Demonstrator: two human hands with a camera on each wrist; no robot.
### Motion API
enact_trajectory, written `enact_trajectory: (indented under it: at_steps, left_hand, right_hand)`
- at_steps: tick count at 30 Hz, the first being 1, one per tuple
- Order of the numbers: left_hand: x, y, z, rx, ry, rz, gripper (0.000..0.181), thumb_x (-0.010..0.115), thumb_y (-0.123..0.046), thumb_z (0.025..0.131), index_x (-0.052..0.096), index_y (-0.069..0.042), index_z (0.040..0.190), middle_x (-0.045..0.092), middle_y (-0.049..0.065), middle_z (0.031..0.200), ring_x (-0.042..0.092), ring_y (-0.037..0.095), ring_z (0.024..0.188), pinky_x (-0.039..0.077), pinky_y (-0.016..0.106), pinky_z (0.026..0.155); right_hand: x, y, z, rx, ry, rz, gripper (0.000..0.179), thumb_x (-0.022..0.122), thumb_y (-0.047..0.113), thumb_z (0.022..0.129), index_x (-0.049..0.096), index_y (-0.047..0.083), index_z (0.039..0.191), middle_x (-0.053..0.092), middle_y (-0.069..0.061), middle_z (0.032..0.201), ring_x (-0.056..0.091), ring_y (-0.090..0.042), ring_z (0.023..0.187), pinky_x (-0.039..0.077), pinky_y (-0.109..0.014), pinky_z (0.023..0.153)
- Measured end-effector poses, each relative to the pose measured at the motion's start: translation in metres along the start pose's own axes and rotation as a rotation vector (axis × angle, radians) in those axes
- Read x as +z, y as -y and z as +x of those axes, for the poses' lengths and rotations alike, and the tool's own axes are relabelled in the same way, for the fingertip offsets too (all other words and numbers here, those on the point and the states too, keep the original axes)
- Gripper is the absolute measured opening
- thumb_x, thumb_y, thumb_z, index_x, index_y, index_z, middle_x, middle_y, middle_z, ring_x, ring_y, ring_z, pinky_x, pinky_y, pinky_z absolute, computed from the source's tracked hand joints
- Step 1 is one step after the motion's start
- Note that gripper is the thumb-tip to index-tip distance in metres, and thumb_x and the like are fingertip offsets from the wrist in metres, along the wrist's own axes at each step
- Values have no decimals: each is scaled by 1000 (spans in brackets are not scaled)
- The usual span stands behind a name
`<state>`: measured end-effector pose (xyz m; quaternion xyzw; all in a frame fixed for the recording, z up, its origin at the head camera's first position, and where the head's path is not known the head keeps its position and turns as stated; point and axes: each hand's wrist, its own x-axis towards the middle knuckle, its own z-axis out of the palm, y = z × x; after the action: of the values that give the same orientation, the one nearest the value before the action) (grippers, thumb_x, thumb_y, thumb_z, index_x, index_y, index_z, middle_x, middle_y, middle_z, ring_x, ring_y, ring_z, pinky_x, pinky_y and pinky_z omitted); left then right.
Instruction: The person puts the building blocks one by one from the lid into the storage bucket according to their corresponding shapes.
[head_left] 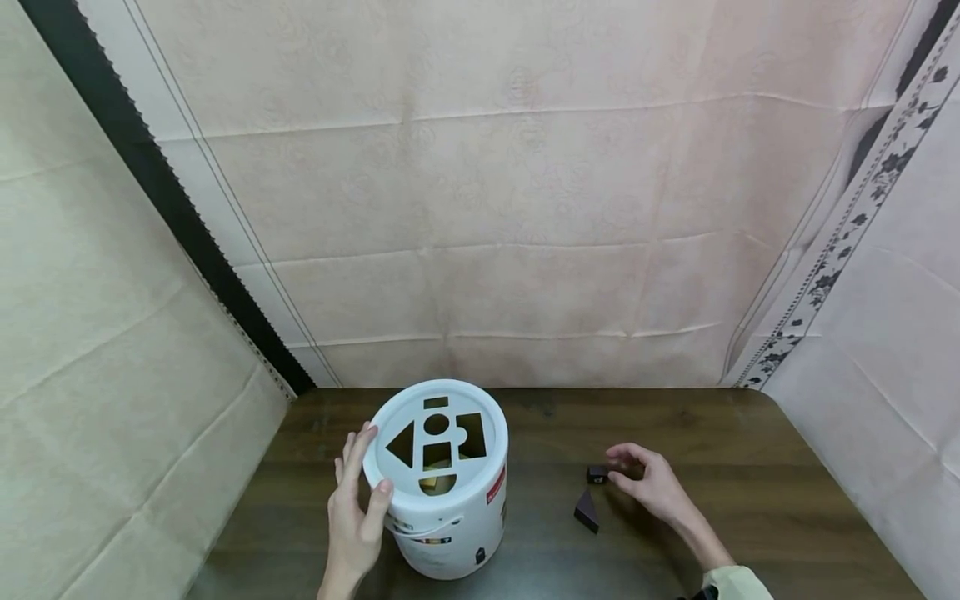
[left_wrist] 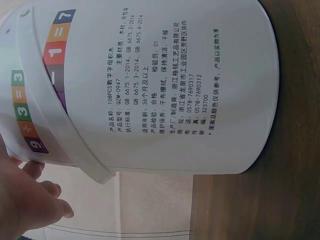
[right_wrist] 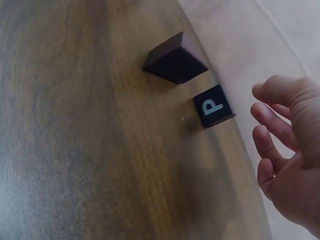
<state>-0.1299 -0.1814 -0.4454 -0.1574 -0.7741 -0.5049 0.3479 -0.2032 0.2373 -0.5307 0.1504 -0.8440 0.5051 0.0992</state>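
Note:
A white bucket (head_left: 457, 542) stands on the wooden table under a white lid (head_left: 486, 479) with several cut-out shapes. My left hand (head_left: 356, 508) rests against the lid's left side, its thumb at the front rim and its fingers extended along the edge. Printed text covers the bucket wall (left_wrist: 200, 65) in the left wrist view. To the right of the bucket lie a small black cube (head_left: 597, 475) and a dark triangular block (head_left: 587, 512). A white letter P marks the cube (right_wrist: 213, 106). Just beside it hovers my right hand (right_wrist: 295, 145), fingers apart and holding nothing.
The dark brown table (head_left: 540, 433) ends at a pale cloth backdrop (head_left: 525, 208). More pale cloth hangs on the left and right. A white handle (left_wrist: 75, 135) curves around the bucket's side. Something yellowish (head_left: 429, 484) shows through the lid's front cut-out.

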Motion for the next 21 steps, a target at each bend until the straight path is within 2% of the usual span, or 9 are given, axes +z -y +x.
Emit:
enact_trajectory:
  at_steps: [6,15,18,21]
  left_hand:
    - [0,0,0,11,-3,-3,56,55,-13,82,42,-8,136,40,12,137,19,38,130,1,66,95]
    - [0,0,0,1,7,9,56,55,-14,82,41,-9,136,40,8,138,19,36,131,1,65,96]
    - [0,0,0,8,4,11,56,55,-14,82,42,-8,136,40,9,138,19,37,130,2,66,95]
    - [0,0,0,12,2,12,56,55,-14,82,42,-8,136,40,9,137,19,37,130,2,66,95]
  right_hand:
    - [5,-10,1,11,-2,-6,30,71,0,73,62,1,101,64,-13,92,56,-23,78,45,-28,66]
    - [9,-19,3,138,62,-15,32,70,4,75,60,3,106,62,-5,95,54,-22,83,45,-29,69]
    - [10,-19,3,146,64,-6,31,70,3,75,61,3,105,62,-5,95,54,-22,83,46,-29,69]
    - [10,-10,2,135,69,2,30,69,-1,75,60,1,104,62,-9,95,54,-25,82,46,-31,69]
